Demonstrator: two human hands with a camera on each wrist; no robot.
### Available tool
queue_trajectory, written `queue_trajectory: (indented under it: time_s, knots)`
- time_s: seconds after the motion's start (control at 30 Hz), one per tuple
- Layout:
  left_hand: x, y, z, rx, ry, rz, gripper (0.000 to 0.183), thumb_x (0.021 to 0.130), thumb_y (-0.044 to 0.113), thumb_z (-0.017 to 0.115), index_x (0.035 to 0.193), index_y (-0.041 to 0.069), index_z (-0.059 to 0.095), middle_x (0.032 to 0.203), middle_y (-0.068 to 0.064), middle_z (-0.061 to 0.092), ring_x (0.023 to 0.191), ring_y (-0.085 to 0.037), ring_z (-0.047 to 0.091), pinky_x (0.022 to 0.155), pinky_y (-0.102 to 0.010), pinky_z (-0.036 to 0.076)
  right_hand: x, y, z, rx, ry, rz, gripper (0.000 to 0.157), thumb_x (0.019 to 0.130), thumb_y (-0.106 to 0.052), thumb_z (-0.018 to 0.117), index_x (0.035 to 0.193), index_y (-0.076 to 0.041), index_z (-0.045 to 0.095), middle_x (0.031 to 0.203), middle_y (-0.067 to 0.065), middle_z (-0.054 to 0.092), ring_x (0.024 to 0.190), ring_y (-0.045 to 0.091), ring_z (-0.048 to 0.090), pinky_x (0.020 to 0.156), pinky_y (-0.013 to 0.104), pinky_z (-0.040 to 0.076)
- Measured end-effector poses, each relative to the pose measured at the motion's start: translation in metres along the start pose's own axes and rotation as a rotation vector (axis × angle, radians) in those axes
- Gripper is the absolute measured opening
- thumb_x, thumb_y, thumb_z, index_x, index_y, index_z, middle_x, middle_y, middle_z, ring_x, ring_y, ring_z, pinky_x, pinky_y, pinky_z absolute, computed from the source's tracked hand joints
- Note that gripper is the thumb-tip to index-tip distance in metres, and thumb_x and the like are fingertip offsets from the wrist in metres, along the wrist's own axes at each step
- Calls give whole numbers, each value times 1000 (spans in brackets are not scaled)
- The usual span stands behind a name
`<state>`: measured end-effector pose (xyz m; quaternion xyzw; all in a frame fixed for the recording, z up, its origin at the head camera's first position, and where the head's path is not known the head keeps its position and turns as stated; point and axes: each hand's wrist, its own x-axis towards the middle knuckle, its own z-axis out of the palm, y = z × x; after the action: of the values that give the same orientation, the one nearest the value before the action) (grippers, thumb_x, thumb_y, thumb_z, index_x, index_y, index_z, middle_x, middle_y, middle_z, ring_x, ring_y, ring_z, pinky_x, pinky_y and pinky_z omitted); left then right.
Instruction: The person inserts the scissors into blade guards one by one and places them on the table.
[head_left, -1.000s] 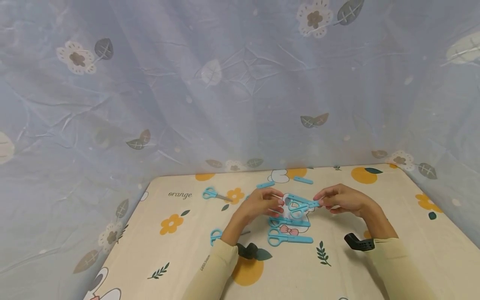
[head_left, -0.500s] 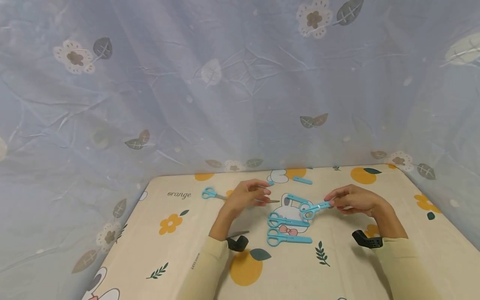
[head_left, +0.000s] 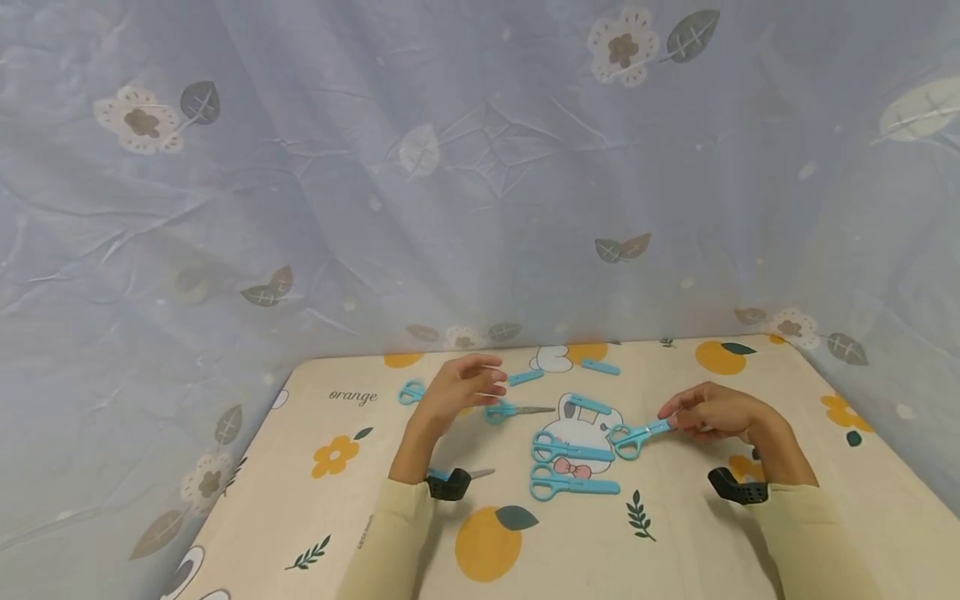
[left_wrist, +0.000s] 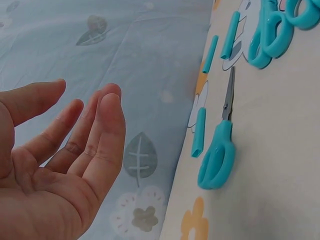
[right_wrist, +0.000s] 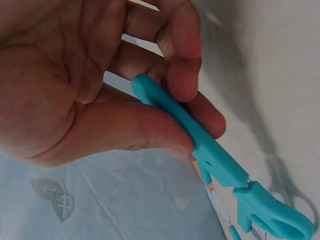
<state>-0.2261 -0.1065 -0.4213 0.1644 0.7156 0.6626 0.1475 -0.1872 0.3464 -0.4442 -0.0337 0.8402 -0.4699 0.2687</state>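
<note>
My right hand (head_left: 712, 412) pinches the blue blade cover of a pair of scissors (right_wrist: 215, 155) between thumb and fingers. Their handle loops point left, beside two covered scissors, an upper pair (head_left: 573, 448) and a lower pair (head_left: 573, 485), lying on the cloth. My left hand (head_left: 453, 396) hovers with loosely bent fingers and nothing in it; the left wrist view shows its palm (left_wrist: 65, 170). Closest to it lie bare-bladed scissors (left_wrist: 217, 155). Another pair of scissors (head_left: 410, 392) is partly hidden behind the left hand, and one more sits mostly behind the left wrist.
Three loose blue blade covers lie toward the back: a left one (head_left: 525, 377), a right one (head_left: 600, 367) and a nearer one (head_left: 589, 404). A patterned cloth (head_left: 600, 558) covers the table. Grey-blue curtain (head_left: 480, 208) hangs behind and at the sides.
My right hand has carried the covered scissors to the right and slightly nearer. My left hand has moved left, away from them, uncovering the bare-bladed scissors and a loose cover.
</note>
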Motion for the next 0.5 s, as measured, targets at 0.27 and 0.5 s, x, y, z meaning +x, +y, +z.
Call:
queue_trajectory:
  time_s: [0.27,0.5]
  knots:
    - [2,8,-11,5,61,1,39,107,12,65,145,3,63,133,-24,72,108,-25,78,98,-40,65,-5,3,-1,-61,34,20,26,98,-13,71,119,1,77,74,-6,59,64,11,50,54,20,41]
    - [-3,13,-23,-1,97,3,39,107,12,65,145,3,62,133,-22,70,110,-25,76,100,-40,65,-7,0,0,-113,43,14,21,96,-8,70,112,3,77,69,-4,56,58,11,46,53,20,39]
